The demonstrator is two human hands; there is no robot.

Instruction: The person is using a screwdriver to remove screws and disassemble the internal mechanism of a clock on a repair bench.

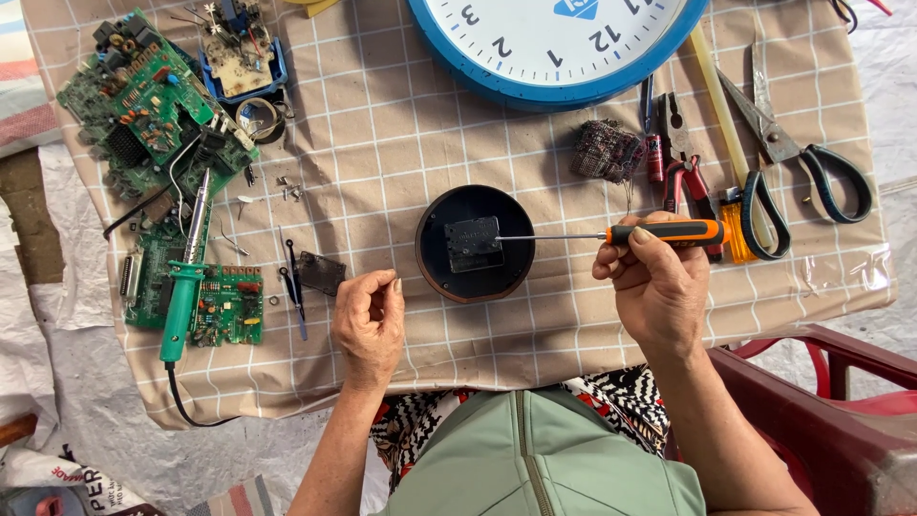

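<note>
A small round black clock back point(475, 244) lies face down on the checked cloth, with a square black movement box point(473, 243) at its middle. My right hand point(654, 282) grips an orange-handled screwdriver point(669, 232); its thin shaft points left and the tip touches the movement box's right edge. My left hand point(371, 320) rests on the cloth to the left of the clock back, fingers curled loosely, thumb and forefinger pinched; whether it holds a tiny part I cannot tell. A small dark cover piece point(320, 272) lies just left of that hand.
A big blue-rimmed wall clock point(559, 43) lies at the top. Scissors point(788, 158), red-handled pliers point(683, 158) and a wire wad point(606, 150) sit right of centre. Green circuit boards point(143, 105), a green soldering iron point(186, 277) and tweezers point(294, 282) fill the left. A red chair point(821, 382) stands lower right.
</note>
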